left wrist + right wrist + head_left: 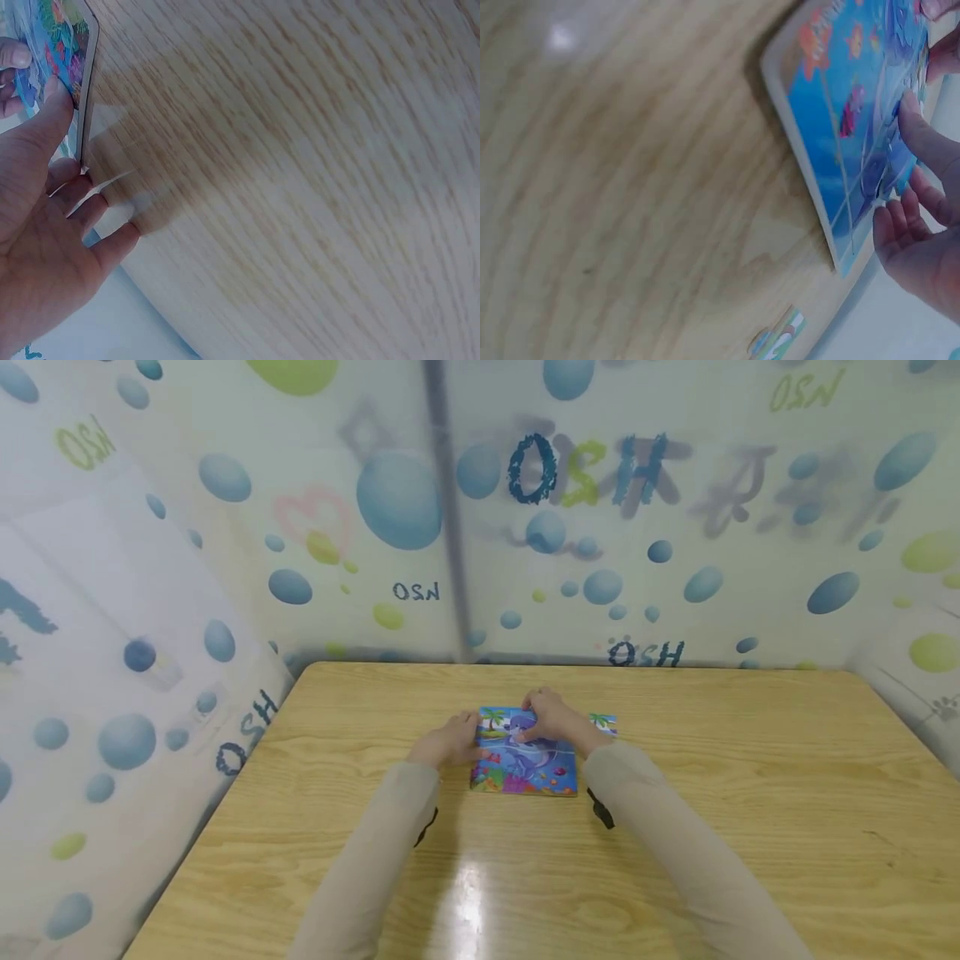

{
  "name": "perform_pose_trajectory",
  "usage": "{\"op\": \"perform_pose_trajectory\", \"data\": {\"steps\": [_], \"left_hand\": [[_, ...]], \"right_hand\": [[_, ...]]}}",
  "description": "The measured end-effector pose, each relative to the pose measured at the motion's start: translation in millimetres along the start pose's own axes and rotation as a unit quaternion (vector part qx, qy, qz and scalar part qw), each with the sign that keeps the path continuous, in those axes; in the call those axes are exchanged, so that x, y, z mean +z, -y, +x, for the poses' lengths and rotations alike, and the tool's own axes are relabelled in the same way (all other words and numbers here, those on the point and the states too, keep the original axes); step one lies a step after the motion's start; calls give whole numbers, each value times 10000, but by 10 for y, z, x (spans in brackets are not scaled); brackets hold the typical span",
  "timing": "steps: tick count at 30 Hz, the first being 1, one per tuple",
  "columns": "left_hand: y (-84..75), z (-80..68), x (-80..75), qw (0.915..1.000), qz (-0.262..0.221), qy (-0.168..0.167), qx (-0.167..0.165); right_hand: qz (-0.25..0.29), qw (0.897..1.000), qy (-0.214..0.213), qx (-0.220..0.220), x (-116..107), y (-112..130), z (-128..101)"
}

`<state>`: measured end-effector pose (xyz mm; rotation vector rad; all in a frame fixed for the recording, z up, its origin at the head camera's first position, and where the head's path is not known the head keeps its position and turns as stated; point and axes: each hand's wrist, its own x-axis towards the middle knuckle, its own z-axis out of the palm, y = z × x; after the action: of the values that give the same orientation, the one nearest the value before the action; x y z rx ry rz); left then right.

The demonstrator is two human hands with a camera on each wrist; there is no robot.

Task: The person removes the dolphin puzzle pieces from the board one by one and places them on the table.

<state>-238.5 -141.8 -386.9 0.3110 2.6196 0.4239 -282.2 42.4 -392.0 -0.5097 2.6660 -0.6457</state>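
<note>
We are bracing puzzle board (525, 760) mid-table (750, 793): left hand (450, 745) flat-fingered against left edge, steadying; right hand (551, 722) pressing straight fingertips on top. Loose piece (603, 722) lying just beside.

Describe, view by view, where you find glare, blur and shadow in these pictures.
Head view: bright glare on the table near the sleeves; the backdrop lettering is smeared. Left wrist view: wood grain is soft, with a shadow beside the left hand. Right wrist view: the puzzle and right hand are blurred.
</note>
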Motion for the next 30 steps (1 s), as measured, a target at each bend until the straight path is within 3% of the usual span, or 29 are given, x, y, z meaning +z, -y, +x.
{"op": "perform_pose_trajectory", "data": {"steps": [5,10,17,30], "left_hand": [[17,26,14,9999,74,-53,59],[21,31,20,9999,63,-71,97],[5,29,15,9998,147,-101,98],[-8,9,3,9998,92,-92,170]], "right_hand": [[209,9987,-463,-36,54,-1,-34],[410,9968,-645,-245,50,-24,-42],[1407,9883,-320,-486,-58,-95,-72],[2186,9756,-4,-192,-227,-285,-176]]}}
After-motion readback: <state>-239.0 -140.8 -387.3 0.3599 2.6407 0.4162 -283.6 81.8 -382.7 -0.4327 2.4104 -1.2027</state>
